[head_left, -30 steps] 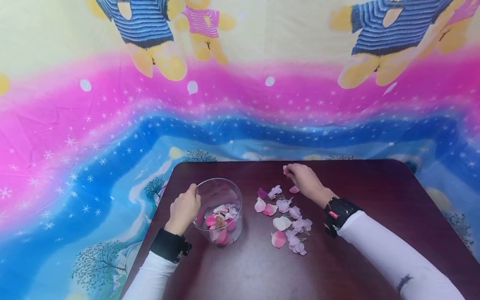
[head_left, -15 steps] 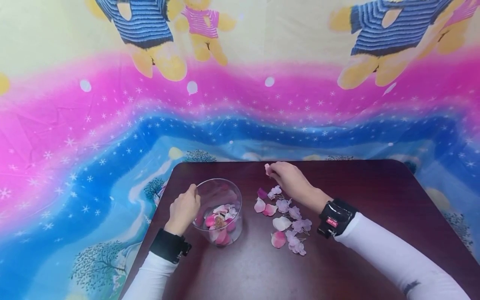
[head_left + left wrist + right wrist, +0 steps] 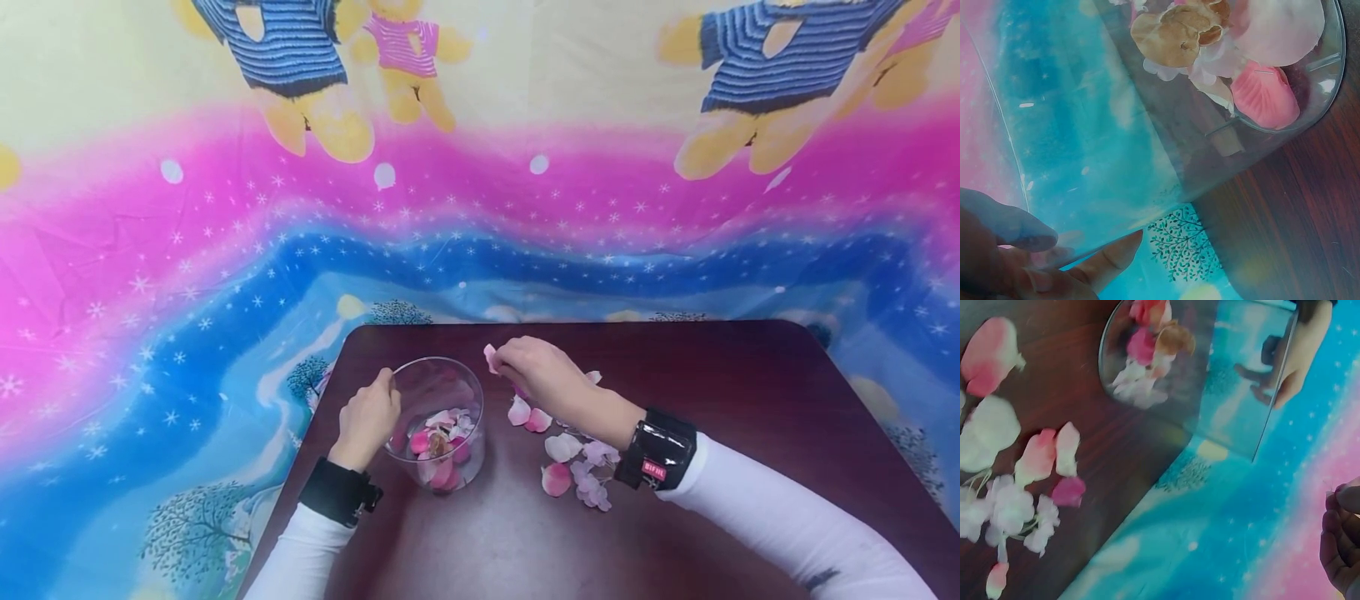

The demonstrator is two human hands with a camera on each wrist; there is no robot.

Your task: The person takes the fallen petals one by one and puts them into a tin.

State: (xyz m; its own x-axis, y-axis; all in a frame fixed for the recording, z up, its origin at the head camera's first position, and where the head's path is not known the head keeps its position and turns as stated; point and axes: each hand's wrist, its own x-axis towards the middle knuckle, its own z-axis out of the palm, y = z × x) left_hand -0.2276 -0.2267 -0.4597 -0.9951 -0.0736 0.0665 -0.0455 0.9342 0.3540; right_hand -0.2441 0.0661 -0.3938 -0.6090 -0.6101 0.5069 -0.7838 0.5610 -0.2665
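Note:
My left hand (image 3: 367,421) grips the rim of a clear cylindrical container (image 3: 418,392) at the table's left side. In the left wrist view, the thumb (image 3: 1010,225) is on one side of its transparent wall and the fingers on the other. Pink and white petals (image 3: 1266,97) lie at its bottom, with a curled brown piece (image 3: 1175,37) among them. Just right of the container and above the table, my right hand (image 3: 543,375) pinches a pale pink petal (image 3: 491,358) between thumb and fingertips.
Loose petals lie right of the container, including a white petal (image 3: 563,447) and a pink one (image 3: 557,480). Beside them are lilac blossoms (image 3: 592,493) on thin stems, partly hidden by the right forearm. A printed cloth (image 3: 465,192) hangs behind the dark table (image 3: 720,367).
My right hand has travelled left across the table's back with the pink petal, toward the container. The left hand and container stay in place.

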